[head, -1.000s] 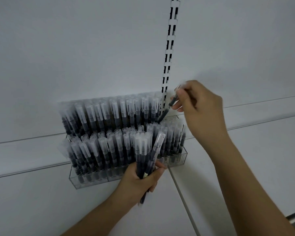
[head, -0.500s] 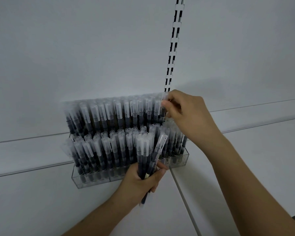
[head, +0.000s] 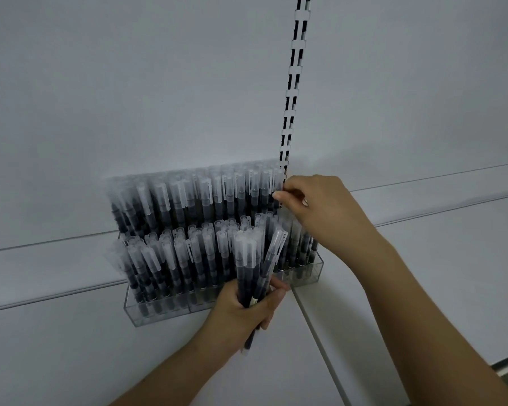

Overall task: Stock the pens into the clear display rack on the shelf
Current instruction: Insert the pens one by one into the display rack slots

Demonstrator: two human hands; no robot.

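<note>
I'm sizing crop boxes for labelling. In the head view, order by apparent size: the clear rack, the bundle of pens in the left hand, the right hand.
1. clear rack
2. bundle of pens
3. right hand, close to the bundle, so that order is unsure.

Left hand (head: 247, 309) gripping pen bundle (head: 254, 265), right hand (head: 320, 212) at rack's (head: 165, 310) back row

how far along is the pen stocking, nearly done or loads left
Nearly done, it seems. The clear rack already looks packed in both tiers. The right hand is at the back row's right end, apparently seating a pen. The left hand grips a small bundle of pens not yet stocked.
</note>
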